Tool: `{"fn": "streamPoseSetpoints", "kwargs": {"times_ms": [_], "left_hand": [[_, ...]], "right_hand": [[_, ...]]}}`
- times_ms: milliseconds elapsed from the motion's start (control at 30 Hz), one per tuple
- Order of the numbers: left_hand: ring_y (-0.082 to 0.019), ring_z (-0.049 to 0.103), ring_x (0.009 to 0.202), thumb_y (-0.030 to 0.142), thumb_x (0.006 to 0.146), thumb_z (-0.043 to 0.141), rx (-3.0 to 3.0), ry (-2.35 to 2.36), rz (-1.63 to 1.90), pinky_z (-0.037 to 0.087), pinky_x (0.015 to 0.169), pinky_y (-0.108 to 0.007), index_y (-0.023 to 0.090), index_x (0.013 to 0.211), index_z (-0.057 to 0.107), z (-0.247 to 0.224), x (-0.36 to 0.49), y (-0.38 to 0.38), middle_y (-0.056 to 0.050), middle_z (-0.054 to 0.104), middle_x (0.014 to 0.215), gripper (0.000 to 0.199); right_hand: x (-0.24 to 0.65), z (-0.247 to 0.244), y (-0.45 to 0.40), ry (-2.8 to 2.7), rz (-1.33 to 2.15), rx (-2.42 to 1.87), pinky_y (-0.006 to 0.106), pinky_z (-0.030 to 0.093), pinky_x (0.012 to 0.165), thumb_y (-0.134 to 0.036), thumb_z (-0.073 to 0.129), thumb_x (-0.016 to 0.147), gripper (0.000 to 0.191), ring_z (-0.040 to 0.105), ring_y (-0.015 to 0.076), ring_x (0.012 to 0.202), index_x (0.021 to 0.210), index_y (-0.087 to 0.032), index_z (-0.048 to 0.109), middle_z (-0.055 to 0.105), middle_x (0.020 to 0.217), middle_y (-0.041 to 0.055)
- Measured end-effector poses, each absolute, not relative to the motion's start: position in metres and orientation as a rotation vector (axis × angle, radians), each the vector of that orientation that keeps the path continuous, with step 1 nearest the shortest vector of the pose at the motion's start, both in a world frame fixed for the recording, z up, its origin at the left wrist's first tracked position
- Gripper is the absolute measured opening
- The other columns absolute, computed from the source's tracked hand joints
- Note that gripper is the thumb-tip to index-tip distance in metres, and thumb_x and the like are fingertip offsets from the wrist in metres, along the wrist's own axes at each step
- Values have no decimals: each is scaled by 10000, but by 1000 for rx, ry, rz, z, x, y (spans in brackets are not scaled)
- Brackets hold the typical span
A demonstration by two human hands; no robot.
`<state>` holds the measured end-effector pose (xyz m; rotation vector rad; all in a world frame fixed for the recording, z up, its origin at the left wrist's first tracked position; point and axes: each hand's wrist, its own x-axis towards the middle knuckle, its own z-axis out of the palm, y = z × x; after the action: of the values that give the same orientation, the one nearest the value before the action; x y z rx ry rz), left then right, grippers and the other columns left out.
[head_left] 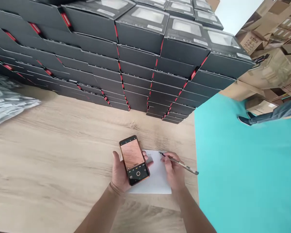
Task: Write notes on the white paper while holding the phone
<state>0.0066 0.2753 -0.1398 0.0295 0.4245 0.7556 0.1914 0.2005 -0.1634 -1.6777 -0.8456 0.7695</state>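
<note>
head view: left hand (120, 174) grasps slim, rigid, glass-faced orange-edged smartphone (134, 160) by its edges, likely slippery and fragile; right hand (174, 171) pinches thin light pen (180, 163) over white paper sheet (157, 181).

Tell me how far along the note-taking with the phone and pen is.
Done: rows of black boxes stand stacked at the back of the wooden table. In hand: the left hand holds a smartphone with its camera screen on, and the right hand sets a pen to a white paper sheet. Left: the sheet looks mostly blank; its faint top marks are unreadable.
</note>
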Motion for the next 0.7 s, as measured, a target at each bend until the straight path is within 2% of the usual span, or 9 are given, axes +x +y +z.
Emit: {"fn": "streamPoseSetpoints", "kwargs": {"times_ms": [200, 333, 467, 600, 700], "left_hand": [[-284, 648, 1023, 852, 823, 436, 33, 426, 765, 375, 1118, -614, 209, 1445, 522, -140, 8, 274, -142, 669, 1110, 899], [-303, 652, 1050, 845, 830, 438, 28, 417, 762, 364, 1123, -631, 213, 1463, 499, -142, 6, 274, -150, 678, 1144, 896], [-298, 654, 1067, 828, 841, 453, -6, 432, 758, 373, 1125, -632, 199, 1420, 545, -145, 5, 273, -160, 678, 1170, 859], [-308, 668, 1042, 788, 824, 554, -17, 484, 774, 391, 1109, -652, 158, 1324, 622, -144, 5, 272, -178, 690, 1151, 806], [-306, 671, 1037, 746, 811, 623, -6, 506, 783, 389, 1104, -669, 185, 1334, 616, -142, 6, 272, -171, 693, 1142, 768]], "right_hand": [[192, -174, 195, -1112, 578, -1762, 307, 464, 666, -303, 526, 904, 140, 606, 166, 688, 897, -210, 631, 652, 742, 13], [191, -173, 195, -1218, 512, -1750, 299, 449, 661, -223, 494, 882, 116, 571, 162, 684, 859, -217, 608, 607, 705, -4], [191, -174, 196, -1209, 504, -1741, 286, 438, 632, -220, 509, 876, 98, 558, 152, 656, 838, -211, 599, 590, 688, -11], [191, -173, 197, -1188, 506, -1746, 281, 433, 606, -226, 496, 876, 108, 554, 148, 634, 828, -209, 591, 590, 683, -12], [191, -172, 198, -1176, 475, -1752, 275, 424, 580, -240, 491, 878, 124, 541, 139, 606, 811, -208, 590, 582, 678, -15]]}}
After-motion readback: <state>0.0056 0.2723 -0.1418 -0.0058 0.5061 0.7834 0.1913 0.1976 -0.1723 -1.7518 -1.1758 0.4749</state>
